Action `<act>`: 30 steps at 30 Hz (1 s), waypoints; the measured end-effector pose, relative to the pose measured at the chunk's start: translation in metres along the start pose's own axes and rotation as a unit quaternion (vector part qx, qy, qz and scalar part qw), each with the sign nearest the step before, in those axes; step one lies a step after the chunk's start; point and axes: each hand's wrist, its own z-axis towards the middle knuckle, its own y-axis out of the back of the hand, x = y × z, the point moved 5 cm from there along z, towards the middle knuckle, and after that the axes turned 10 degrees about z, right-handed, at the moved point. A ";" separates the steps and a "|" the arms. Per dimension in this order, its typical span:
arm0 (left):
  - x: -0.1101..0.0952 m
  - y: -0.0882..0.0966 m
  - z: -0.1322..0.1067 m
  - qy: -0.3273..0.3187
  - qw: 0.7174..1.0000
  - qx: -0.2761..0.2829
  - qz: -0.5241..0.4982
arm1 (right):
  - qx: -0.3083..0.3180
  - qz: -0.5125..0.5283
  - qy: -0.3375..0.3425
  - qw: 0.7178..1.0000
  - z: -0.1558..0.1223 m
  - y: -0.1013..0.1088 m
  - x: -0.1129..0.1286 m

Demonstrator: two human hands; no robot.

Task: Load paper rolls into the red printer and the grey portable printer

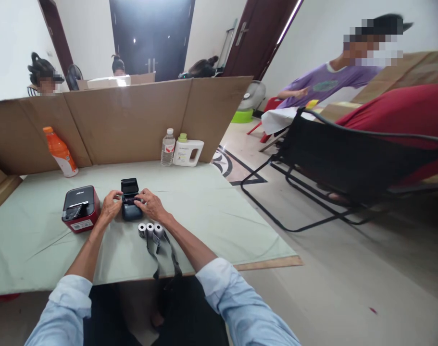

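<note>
A small dark portable receipt printer (132, 213) lies on the green tablecloth with its lid (129, 185) raised. My left hand (111, 206) grips the printer's left side, fingers curled at its edge. From the right, my right hand (151, 203) has its fingers bent over the open compartment, closed against the printer's edge. What sits inside the compartment is too small to make out. Just below stand three white paper rolls (150, 229) side by side, with dark strips trailing toward the table's front edge. To the left of my left hand is a red and black box (81, 209), a dark plastic-looking piece on top.
A cardboard screen (132, 120) borders the table's back. Before it stand an orange bottle (61, 153), a clear water bottle (168, 149) and a white jug (188, 153). A black folding chair (348, 163) and a person in purple (323, 84) are at right. Others sit behind the screen.
</note>
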 end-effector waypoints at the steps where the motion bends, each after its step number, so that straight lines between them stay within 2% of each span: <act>1: -0.002 -0.001 -0.004 -0.027 0.999 0.015 0.017 | 0.001 -0.001 0.000 1.000 0.003 0.000 0.000; 6: -0.020 -0.007 0.002 -0.121 0.986 0.045 0.103 | 0.015 0.006 -0.018 1.000 0.013 0.004 -0.001; 10: -0.034 -0.011 0.018 -0.131 0.981 0.047 0.137 | 0.043 0.030 -0.006 0.999 0.018 0.007 0.002; 13: -0.046 -0.011 0.020 -0.136 0.980 0.061 0.130 | 0.043 0.043 -0.002 0.998 0.023 0.010 0.004; 18: -0.055 -0.008 0.013 -0.113 0.982 0.108 0.110 | -0.021 0.095 -0.026 0.995 0.029 0.014 0.007; 22: -0.063 -0.003 0.013 -0.120 0.976 0.112 0.143 | -0.071 0.163 -0.024 0.984 0.028 0.023 0.017; 26: -0.092 -0.001 0.011 -0.172 0.969 0.095 0.148 | -0.092 0.206 -0.004 0.974 0.007 0.050 0.031; 28: -0.114 -0.009 0.004 -0.219 0.958 0.116 0.148 | -0.103 0.209 -0.001 0.973 -0.016 0.071 0.036; 30: -0.137 -0.026 -0.008 -0.265 0.940 0.160 0.145 | -0.109 0.198 -0.023 0.974 -0.046 0.092 0.037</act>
